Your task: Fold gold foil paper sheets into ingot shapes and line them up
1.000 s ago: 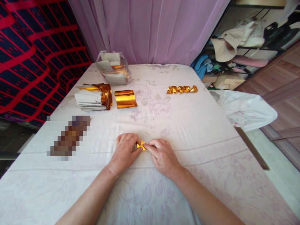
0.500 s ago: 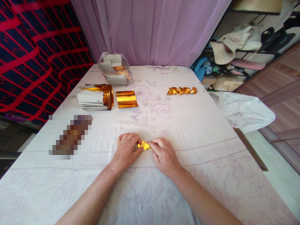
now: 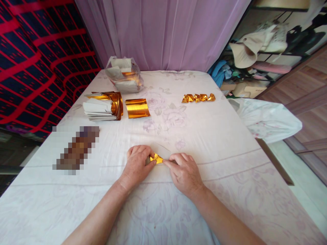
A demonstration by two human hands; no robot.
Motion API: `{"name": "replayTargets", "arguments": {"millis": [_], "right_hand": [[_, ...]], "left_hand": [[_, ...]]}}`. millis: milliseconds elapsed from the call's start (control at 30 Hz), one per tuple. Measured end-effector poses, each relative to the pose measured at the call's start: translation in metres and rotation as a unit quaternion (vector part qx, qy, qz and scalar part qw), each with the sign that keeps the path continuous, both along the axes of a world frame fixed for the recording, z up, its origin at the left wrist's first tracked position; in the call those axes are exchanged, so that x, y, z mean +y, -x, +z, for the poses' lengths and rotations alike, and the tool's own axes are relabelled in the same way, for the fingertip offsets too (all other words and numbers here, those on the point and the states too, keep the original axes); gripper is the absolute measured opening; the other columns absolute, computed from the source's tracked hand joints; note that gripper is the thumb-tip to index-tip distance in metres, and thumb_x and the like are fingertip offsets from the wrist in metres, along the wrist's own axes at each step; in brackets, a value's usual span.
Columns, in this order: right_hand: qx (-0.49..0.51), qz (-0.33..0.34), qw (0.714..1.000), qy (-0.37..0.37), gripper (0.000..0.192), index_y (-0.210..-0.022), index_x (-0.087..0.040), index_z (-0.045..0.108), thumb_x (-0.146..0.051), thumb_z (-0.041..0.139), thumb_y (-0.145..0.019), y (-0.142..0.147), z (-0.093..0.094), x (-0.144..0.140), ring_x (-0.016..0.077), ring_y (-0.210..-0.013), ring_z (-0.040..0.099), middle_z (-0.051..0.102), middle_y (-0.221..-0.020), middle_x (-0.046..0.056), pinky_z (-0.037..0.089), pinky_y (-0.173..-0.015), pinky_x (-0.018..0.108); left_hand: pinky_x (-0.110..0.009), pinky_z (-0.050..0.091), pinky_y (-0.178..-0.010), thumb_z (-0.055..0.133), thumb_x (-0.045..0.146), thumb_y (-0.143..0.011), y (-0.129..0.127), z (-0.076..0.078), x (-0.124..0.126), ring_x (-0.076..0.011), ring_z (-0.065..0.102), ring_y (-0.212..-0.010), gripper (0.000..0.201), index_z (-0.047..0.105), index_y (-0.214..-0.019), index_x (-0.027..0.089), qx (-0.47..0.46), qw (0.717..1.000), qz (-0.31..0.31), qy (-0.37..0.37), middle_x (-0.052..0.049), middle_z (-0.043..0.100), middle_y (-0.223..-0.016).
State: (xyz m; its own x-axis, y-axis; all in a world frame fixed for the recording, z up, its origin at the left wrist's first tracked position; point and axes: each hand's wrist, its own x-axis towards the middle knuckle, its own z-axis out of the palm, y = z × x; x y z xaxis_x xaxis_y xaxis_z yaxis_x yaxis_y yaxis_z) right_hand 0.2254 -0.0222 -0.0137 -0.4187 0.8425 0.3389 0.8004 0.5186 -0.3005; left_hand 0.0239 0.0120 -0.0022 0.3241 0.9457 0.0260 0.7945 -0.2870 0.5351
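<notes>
A partly folded piece of gold foil paper (image 3: 156,158) lies low over the near middle of the table, between my hands. My left hand (image 3: 138,162) grips its left side with thumb and fingers, hiding that end. The fingers of my right hand (image 3: 186,174) are closed at its right corner, index fingertip against the foil. A thin pale edge juts out behind the paper. Farther back lie a single flat gold foil sheet (image 3: 138,109) and, left of it, a stack of foil sheets (image 3: 102,108) with pale backs. Several folded gold paper pieces (image 3: 198,98) sit in a row at the right.
A clear plastic bag (image 3: 125,76) of more sheets stands at the back left. A blurred-out item (image 3: 76,149) lies on the left of the flowered tablecloth (image 3: 158,207). Beyond are a purple curtain (image 3: 166,34), a shelf with a cap (image 3: 246,51), and a white bag (image 3: 276,119).
My right hand has moved slightly to the right along the gold foil paper, whose right corner now looks more pointed. My left hand stays in place, and the view shifts a little.
</notes>
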Motion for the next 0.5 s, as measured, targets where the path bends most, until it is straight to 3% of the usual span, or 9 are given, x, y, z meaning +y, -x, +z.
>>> {"name": "replayTargets", "arguments": {"millis": [200,400,500], "right_hand": [[-0.025,0.006,1.0,-0.016,0.023,-0.103,-0.024,0.072,-0.013,0.059,-0.089,-0.004,0.001,-0.001,0.0187,-0.082,0.05,0.066,-0.09,0.004,0.033,-0.07,0.034],[-0.034,0.018,0.999,-0.021,0.033,-0.115,-0.024,0.068,-0.013,0.059,-0.085,0.001,0.004,-0.005,0.0198,-0.086,0.051,0.064,-0.099,0.006,0.035,-0.074,0.034],[-0.036,0.028,0.999,-0.007,0.03,-0.111,-0.025,0.07,-0.014,0.06,-0.084,0.007,0.004,-0.005,0.0198,-0.086,0.05,0.064,-0.098,0.005,0.035,-0.074,0.034]], "left_hand": [[-0.039,0.033,-0.089,0.064,0.025,-0.084,0.0,0.0,-0.001,-0.0212,0.054,-0.096,0.006,0.059,-0.082,0.023,0.0,1.0,0.0,-0.002,0.001,0.064,-0.091],[-0.039,0.034,-0.089,0.064,0.022,-0.082,0.0,-0.003,-0.001,-0.0213,0.054,-0.096,0.005,0.059,-0.082,0.023,0.006,1.0,-0.001,-0.017,0.0,0.064,-0.093],[-0.039,0.034,-0.089,0.064,0.022,-0.082,0.0,-0.003,-0.001,-0.0215,0.054,-0.095,0.006,0.058,-0.081,0.023,0.008,1.0,-0.001,-0.013,0.0,0.065,-0.092]]}}
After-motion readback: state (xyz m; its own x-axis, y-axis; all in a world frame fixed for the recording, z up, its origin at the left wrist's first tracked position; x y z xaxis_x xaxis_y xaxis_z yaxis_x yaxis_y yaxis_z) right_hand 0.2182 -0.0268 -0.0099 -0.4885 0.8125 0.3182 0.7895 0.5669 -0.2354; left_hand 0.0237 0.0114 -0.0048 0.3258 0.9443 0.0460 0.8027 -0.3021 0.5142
